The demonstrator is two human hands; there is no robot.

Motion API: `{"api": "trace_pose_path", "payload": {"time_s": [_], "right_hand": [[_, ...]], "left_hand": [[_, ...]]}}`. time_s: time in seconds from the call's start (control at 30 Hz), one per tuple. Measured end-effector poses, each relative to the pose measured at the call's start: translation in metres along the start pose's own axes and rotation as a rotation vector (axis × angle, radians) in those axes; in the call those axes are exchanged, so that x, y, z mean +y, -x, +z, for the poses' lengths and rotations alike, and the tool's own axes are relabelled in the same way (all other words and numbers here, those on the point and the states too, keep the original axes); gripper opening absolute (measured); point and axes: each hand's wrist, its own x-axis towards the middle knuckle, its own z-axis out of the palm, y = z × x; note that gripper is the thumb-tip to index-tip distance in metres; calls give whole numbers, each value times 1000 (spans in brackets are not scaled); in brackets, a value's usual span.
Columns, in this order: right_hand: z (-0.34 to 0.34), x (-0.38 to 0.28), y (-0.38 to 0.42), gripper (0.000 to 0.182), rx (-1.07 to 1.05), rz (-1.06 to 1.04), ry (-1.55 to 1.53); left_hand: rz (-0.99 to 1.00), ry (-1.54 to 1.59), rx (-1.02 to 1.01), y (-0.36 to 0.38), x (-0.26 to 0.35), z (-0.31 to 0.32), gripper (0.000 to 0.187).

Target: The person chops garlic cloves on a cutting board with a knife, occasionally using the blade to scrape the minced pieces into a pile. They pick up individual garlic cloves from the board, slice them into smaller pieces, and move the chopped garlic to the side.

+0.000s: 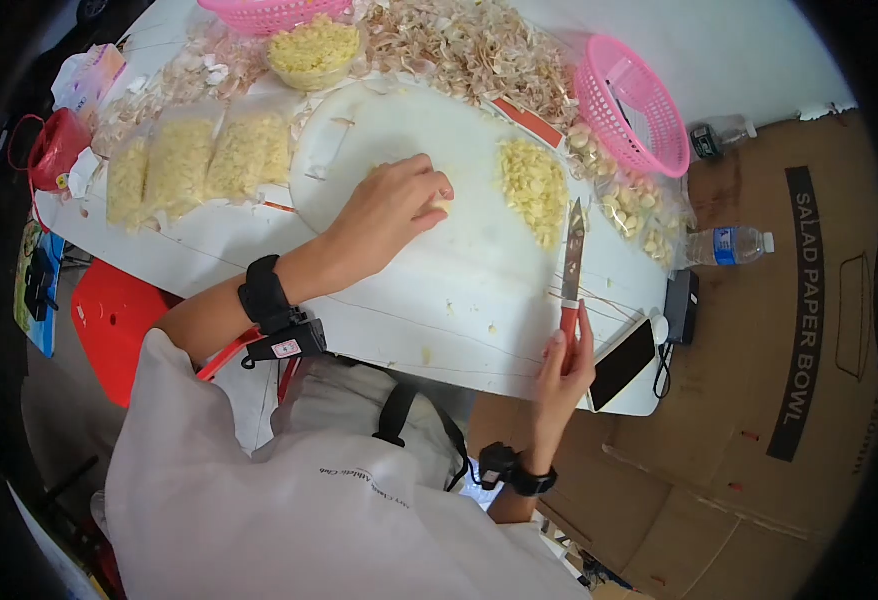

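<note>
My left hand (389,212) is over the white round cutting board (409,270), fingers bent together around a pale garlic clove (443,205) that shows at the fingertips. My right hand (567,355) grips the red handle of a knife (573,255); its blade points away from me, with pale bits stuck on it. Just beyond the blade, a pile of cut garlic (534,190) lies on the board's right side. The knife is apart from the clove.
Bags of chopped garlic (181,160) lie at left, behind them a bowl of chopped garlic (314,50). Garlic skins (459,45) cover the back. At right are a pink basket (634,105), bagged cloves (629,205), a phone (623,365) and a water bottle (729,246).
</note>
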Motion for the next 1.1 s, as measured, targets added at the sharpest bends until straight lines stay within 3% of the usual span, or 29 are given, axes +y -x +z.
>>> {"api": "trace_pose_path", "payload": {"time_s": [0.1,0.17,0.27,0.53,0.7,0.8,0.93,1.1], "right_hand": [[20,-14,4,47,32,49,39],[33,-9,-2,48,126,-57,-27],[42,-27,-5,50,90,-96,-15],[57,-29,-7,50,144,-162,214],[59,-42,-10,46,30,-57,264],[63,-39,-10,49,17,-147,330],[60,-43,-13,48,-5,-157,287],[58,-39,-18,45,136,-140,130]], "left_hand": [[14,-23,-44,-1,-1,-2,16],[66,-93,-22,1,-1,-1,20],[74,-79,-7,1,-4,1,20],[51,-79,-47,2,-1,-1,17],[62,-77,-58,2,0,-1,17],[64,-89,-60,3,1,-1,17],[60,-90,-69,3,2,-2,17],[38,-67,-81,2,3,-3,16]]}}
